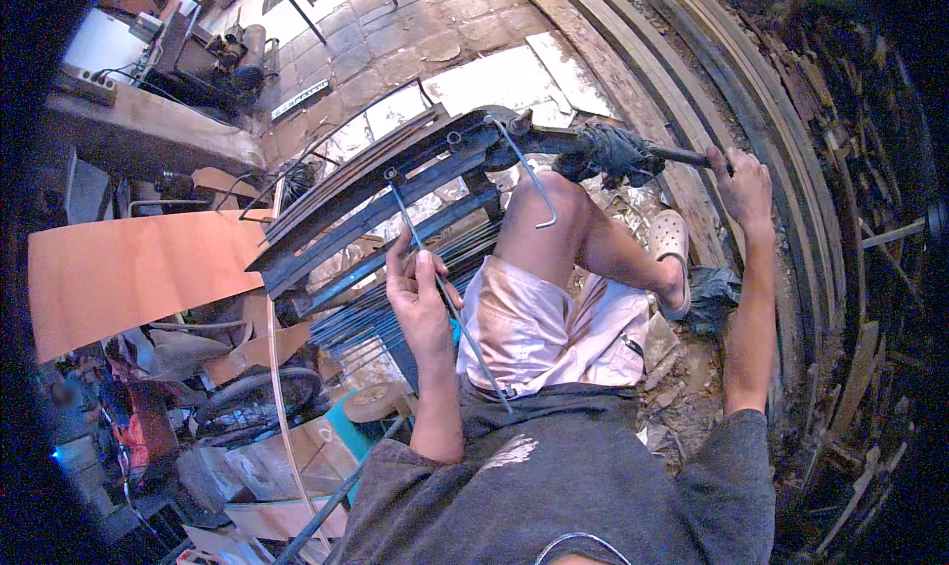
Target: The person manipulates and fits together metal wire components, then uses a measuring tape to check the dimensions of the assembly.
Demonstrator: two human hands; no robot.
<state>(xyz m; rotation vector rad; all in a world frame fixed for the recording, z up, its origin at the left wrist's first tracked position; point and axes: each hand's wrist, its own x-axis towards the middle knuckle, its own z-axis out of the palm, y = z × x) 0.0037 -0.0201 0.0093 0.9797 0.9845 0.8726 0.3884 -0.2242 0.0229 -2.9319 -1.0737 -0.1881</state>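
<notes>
Across your knee, your left hand (420,293) pinches the thin steel rod (445,298) fed into the bending jig (395,184), while your right hand (743,184) fingers wrap its lever handle (682,156) for leverage.

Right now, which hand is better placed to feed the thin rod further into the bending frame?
Left, probably. The left hand already grips the thin rod, whose tip reaches the bending frame. The right hand is busy gripping the lever handle, away from the rod.
</notes>
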